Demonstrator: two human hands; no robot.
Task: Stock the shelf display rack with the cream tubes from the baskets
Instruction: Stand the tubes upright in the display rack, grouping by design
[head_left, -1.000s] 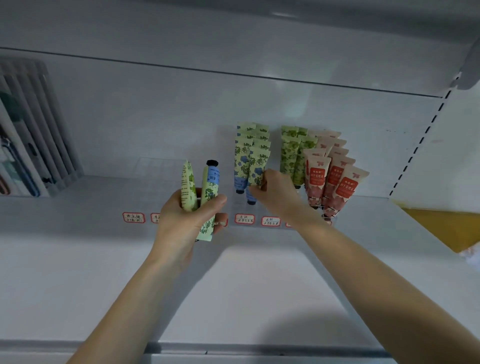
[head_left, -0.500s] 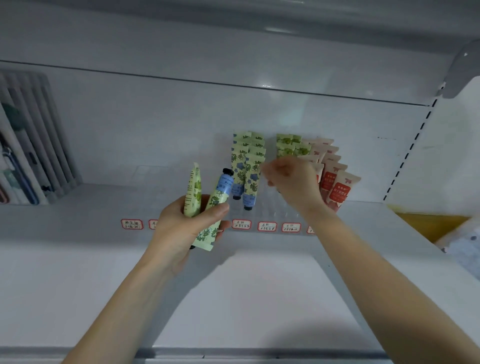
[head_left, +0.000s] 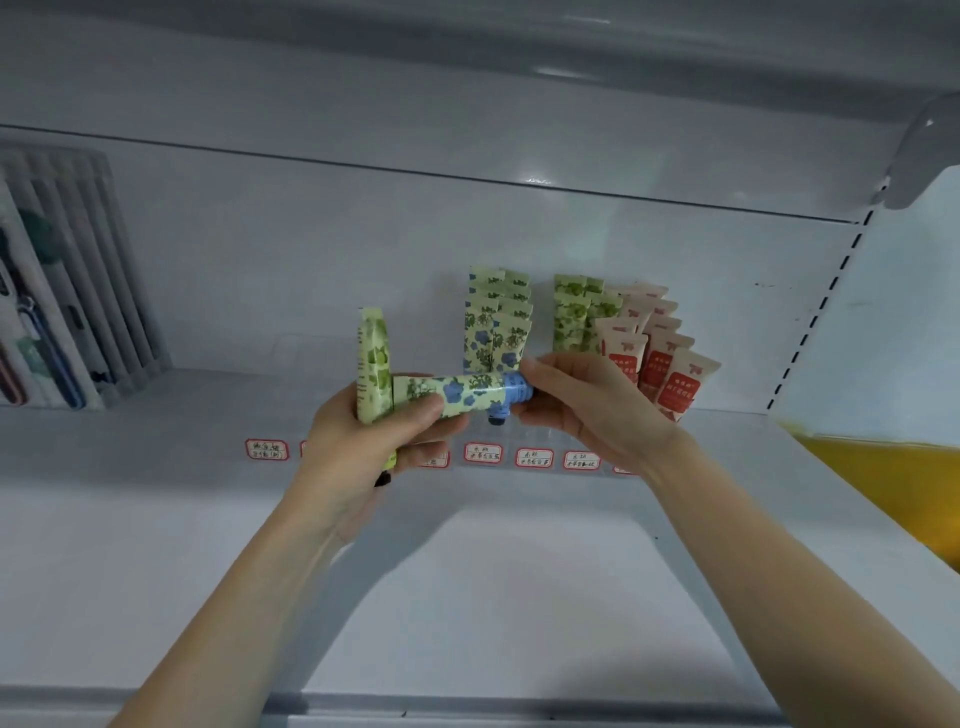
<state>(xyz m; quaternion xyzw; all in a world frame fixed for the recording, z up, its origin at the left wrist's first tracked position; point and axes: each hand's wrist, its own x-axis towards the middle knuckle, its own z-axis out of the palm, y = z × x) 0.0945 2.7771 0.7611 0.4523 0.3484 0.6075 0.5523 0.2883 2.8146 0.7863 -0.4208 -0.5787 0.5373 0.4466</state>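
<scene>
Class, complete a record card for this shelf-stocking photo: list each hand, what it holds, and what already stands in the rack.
left hand: grips two tubes together
held green tube: upright, black cap down, in the left hand
held blue-flower tube: lying sideways, cap pointing right
right hand: pinches the cap end of the held blue-flower tube
rack, left to right: blue-flower row, green row, red row
shelf edge: price labels with red borders
</scene>
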